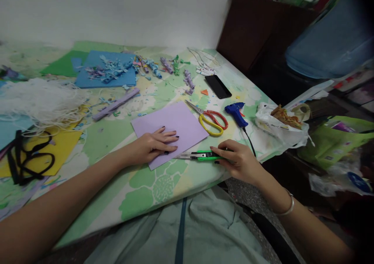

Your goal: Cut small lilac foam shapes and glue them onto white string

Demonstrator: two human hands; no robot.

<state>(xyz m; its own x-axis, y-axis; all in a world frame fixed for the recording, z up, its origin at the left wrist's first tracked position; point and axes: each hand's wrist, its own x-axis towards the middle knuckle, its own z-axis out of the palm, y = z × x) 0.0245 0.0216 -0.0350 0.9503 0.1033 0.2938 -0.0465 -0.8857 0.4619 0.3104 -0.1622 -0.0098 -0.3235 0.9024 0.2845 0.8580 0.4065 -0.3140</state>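
Note:
A lilac sheet (181,119) of craft foam or paper lies on the table in front of me. My left hand (156,144) rests flat on it, fingers stretched out. Beside the sheet's near right edge, my right hand (238,160) grips a green utility knife (201,155) by its rear end. The knife lies almost level, its blade pointing left towards the sheet's near edge; whether the tip touches it I cannot tell. Just beyond are scissors (214,123) with one red and one yellow handle, close to the sheet's right corner.
A blue glue gun (236,114) with a cord and a black phone (218,86) lie to the right. Blue sheets (84,78) carry curled scraps at the back. White string (43,100) is heaped left, near black straps (27,158). A plastic bag (263,123) sits at the right edge.

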